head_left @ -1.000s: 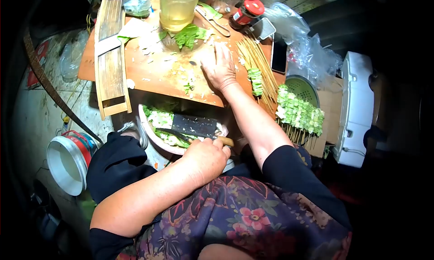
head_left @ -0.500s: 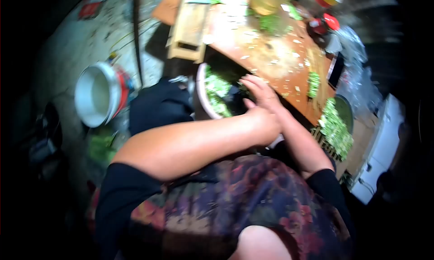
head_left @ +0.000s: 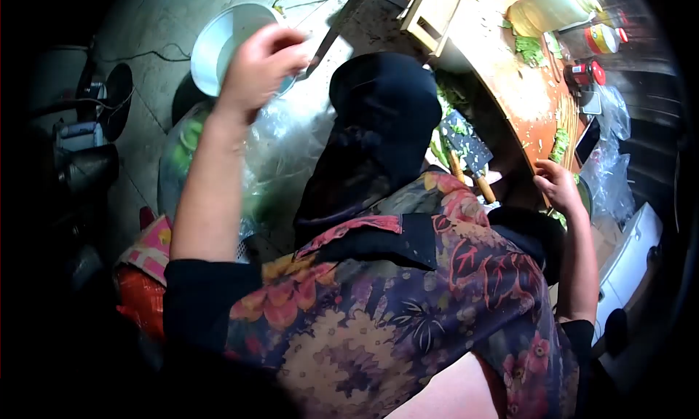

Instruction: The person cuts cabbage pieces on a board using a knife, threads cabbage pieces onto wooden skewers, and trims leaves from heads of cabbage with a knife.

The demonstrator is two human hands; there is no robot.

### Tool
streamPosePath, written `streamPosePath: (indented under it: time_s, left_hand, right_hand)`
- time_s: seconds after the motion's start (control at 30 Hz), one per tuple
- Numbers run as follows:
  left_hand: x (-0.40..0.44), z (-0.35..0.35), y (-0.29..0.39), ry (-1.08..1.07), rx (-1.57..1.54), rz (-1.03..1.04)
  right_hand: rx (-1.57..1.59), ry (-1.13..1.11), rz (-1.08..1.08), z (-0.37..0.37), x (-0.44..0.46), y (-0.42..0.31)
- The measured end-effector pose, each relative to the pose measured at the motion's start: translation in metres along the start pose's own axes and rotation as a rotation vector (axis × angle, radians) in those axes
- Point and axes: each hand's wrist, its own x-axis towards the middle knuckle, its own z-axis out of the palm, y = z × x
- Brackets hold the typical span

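Observation:
My left hand (head_left: 261, 66) is raised in front of the white bucket (head_left: 207, 58), slightly blurred, its fingers loosely bent and nothing visible in them. My right hand (head_left: 559, 184) is beside the edge of the orange-brown table (head_left: 513, 91), fingers apart and a little bent, holding nothing. Between my hands, below the table edge, a dark-bladed cleaver (head_left: 468, 139) lies over chopped greens. Two wooden handles (head_left: 483, 189) point toward me. The basin beneath is mostly hidden by my dark-clothed knee (head_left: 386, 91).
A wooden slicer board (head_left: 433, 15), a jar of yellowish liquid (head_left: 553, 10) and a red-capped jar (head_left: 585, 73) are on the table. Clear plastic bags (head_left: 284, 139) lie below the bucket. A white box (head_left: 632, 262) is at right; a dark pole (head_left: 342, 26) stands near the bucket.
My hands were together over the basin of greens and have separated, the left up to the bucket, the right to the table edge. The view has turned, and the cleaver shows more clearly.

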Motion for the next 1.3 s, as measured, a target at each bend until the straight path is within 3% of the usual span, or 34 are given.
streamPosePath:
  time_s: [0.1,0.2,0.27,0.3,0.33,0.37,0.47,0.53,0.73,0.8,0.87,0.9,0.97,1.0,1.07,1.13,1.2,1.27,1.3]
  left_hand:
    - [-0.073,-0.093,-0.111,0.233,0.155,-0.271]
    - [-0.142,-0.093,-0.201,0.236,0.412,-0.442]
    - [-0.17,-0.063,-0.224,0.098,0.73,-0.577]
    - [-0.188,-0.066,-0.274,0.032,0.696,-0.541]
    - [-0.191,-0.059,-0.268,-0.033,0.662,-0.506]
    - [-0.191,-0.047,-0.263,-0.354,1.215,-0.758]
    - [-0.203,-0.038,-0.264,-0.44,1.233,-0.903]
    - [-0.211,-0.031,-0.282,-0.376,1.325,-0.851]
    - [-0.221,-0.018,-0.3,-0.476,1.345,-0.73]
    - [-0.238,-0.021,-0.288,-0.679,1.222,-0.868]
    - [-0.279,-0.043,-0.34,-1.037,1.102,-0.923]
    - [-0.288,-0.039,-0.324,-1.042,1.1,-0.928]
    - [-0.297,-0.032,-0.274,-0.961,1.099,-1.15]
    - [-0.3,-0.032,-0.276,-0.962,1.095,-1.154]
    - [-0.309,-0.037,-0.287,-0.9,1.03,-0.851]
    - [-0.348,-0.076,-0.322,-0.021,-0.067,-0.89]
    - [-0.288,-0.091,-0.266,0.167,-0.212,-1.107]
    - [-0.286,-0.109,-0.303,0.566,-0.185,-1.043]
    - [-0.278,-0.111,-0.309,0.565,-0.185,-1.042]
  right_hand:
    - [0.056,0.048,0.109,-0.016,-0.012,0.017]
    - [0.195,0.058,0.226,-0.017,-0.015,0.042]
    - [0.178,0.092,0.293,-0.012,-0.018,0.043]
    - [0.12,0.058,0.313,-0.009,-0.019,0.037]
    - [0.084,0.002,0.27,-0.007,-0.018,0.041]
    - [0.08,-0.018,0.251,-0.005,-0.018,0.042]
    - [0.074,-0.017,0.225,0.003,-0.017,0.027]
    - [0.078,0.011,0.222,0.005,-0.015,0.025]
    - [-0.123,-0.04,0.243,0.007,-0.013,0.023]
    - [-0.086,-0.066,0.224,0.005,-0.011,0.037]
    - [-0.097,-0.052,0.241,0.006,-0.011,0.033]
    - [-0.109,-0.042,0.258,0.008,-0.012,0.032]
    - [-0.096,-0.061,0.259,0.01,-0.01,0.036]
    - [-0.083,-0.071,0.259,0.01,-0.009,0.037]
    - [-0.101,-0.078,0.249,0.011,-0.008,0.035]
    - [-0.124,-0.086,0.239,0.01,-0.008,0.036]
    - [-0.071,-0.076,0.27,0.007,-0.006,0.041]
    - [-0.08,-0.073,0.274,0.007,-0.004,0.043]
    - [-0.085,-0.072,0.281,0.008,-0.004,0.042]
